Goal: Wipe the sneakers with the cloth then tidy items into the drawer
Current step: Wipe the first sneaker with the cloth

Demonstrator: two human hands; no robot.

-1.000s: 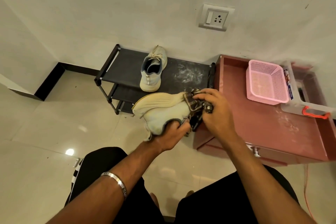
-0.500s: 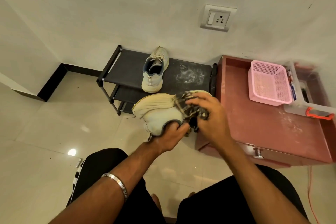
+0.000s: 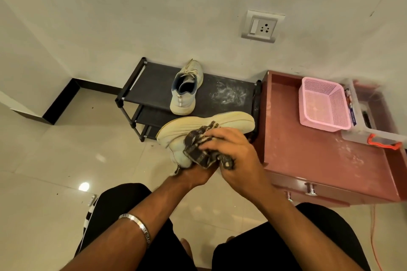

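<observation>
A pale sneaker [image 3: 204, 125] is held on its side in the air, sole facing up and away from me. My left hand [image 3: 193, 175] grips it from below at the heel end. My right hand [image 3: 231, 152] clutches a dark checked cloth [image 3: 199, 145] and presses it against the sneaker's side. The second sneaker [image 3: 186, 92] stands upright on the top shelf of a black shoe rack [image 3: 154, 86]. To the right is a reddish cabinet [image 3: 319, 160] whose drawer front, with metal knobs [image 3: 310, 189], is closed.
A pink plastic basket [image 3: 322, 103] sits on the cabinet top, with a clear box with an orange clasp [image 3: 374, 134] beside it. White dust marks the rack's right half. A wall socket [image 3: 262, 26] is above. My knees are at the bottom of the view.
My right hand has slid the cloth leftward along the sneaker toward the heel, uncovering the toe end. The left hand keeps its hold.
</observation>
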